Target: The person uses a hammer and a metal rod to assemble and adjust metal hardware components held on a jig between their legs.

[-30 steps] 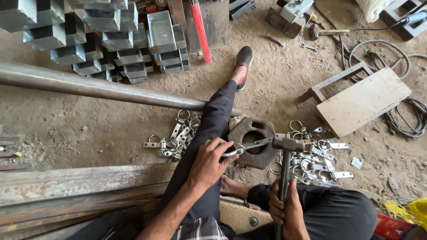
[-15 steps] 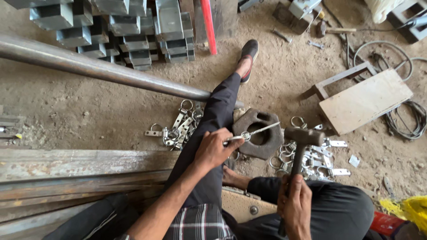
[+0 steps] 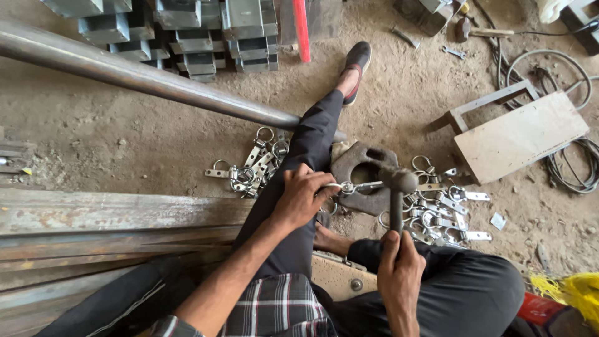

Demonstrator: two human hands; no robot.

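Left fingers (image 3: 312, 187): closed round the end of a small metal clamp piece (image 3: 357, 185), pinning it flat on the iron block (image 3: 365, 178).
Right fingers (image 3: 394, 249): wrapped tight about the hammer (image 3: 397, 187) handle, low on the shaft; the head hangs just over the iron block, near the clamp's far end.
Left hand (image 3: 302, 196): rests across the outstretched leg, just left of the iron block.
Right hand (image 3: 399, 274): below the iron block, wrist over the folded knee.
Step in hand: by the look of it, hammering the clamp piece on the block, a blow about to land or just landed; I cannot tell which.
Next move calls for: a square strike, with the left fingertips kept clear of the hammer head.
Loose clamps, left pile (image 3: 253, 165): on the dirt floor left of the iron block, beyond the leg.
Loose clamps, right pile (image 3: 440, 206): just right of the iron block.
Steel pipe (image 3: 143, 75): slanting above-left of the iron block.
Packages, labels, signs: none legible; a small pale scrap (image 3: 498, 220) lies right of the block.
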